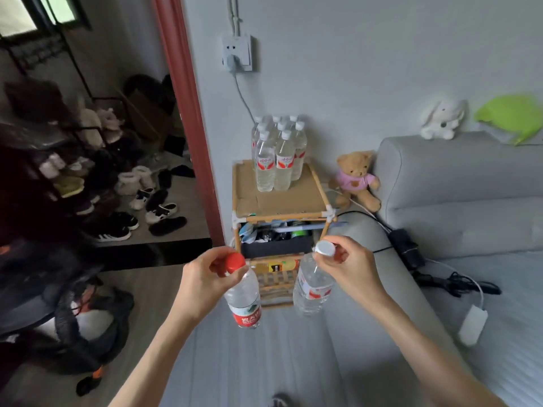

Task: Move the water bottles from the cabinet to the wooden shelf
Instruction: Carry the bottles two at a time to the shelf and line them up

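Note:
My left hand point(202, 277) grips a red-capped water bottle point(245, 301) by its neck, and the bottle hangs down with a red label. In my right hand point(349, 268) hangs a white-capped water bottle point(313, 284), pinched at the cap. Both are held in front of the wooden shelf point(293, 201), level with its lower tiers. On the shelf's cardboard-covered top stand several white-capped bottles point(277, 154) in a tight group at the back. No cabinet is in view.
A grey bed point(293, 362) lies under my arms, with its headboard point(455, 183) to the right. A teddy bear point(355, 179) sits beside the shelf. Cables and a charger point(473, 321) lie on the bed. At left, a doorway opens onto shoes point(147, 207) and a rack.

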A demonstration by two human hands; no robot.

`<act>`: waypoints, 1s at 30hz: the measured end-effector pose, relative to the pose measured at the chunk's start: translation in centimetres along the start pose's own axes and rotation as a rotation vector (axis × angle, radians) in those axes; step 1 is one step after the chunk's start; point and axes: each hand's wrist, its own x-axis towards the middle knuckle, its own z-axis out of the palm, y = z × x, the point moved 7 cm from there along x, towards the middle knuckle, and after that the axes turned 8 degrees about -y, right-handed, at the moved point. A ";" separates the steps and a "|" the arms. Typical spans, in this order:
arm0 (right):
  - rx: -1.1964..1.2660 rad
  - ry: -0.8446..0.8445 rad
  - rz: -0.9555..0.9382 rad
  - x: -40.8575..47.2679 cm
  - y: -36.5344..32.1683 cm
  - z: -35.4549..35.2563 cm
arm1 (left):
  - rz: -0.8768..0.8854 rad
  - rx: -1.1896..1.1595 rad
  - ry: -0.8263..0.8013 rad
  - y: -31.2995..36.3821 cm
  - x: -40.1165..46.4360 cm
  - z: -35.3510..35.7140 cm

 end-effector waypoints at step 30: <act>-0.125 -0.144 0.000 40.8 9.2 -0.7 | -0.047 0.064 -0.012 -0.3 36.8 4.4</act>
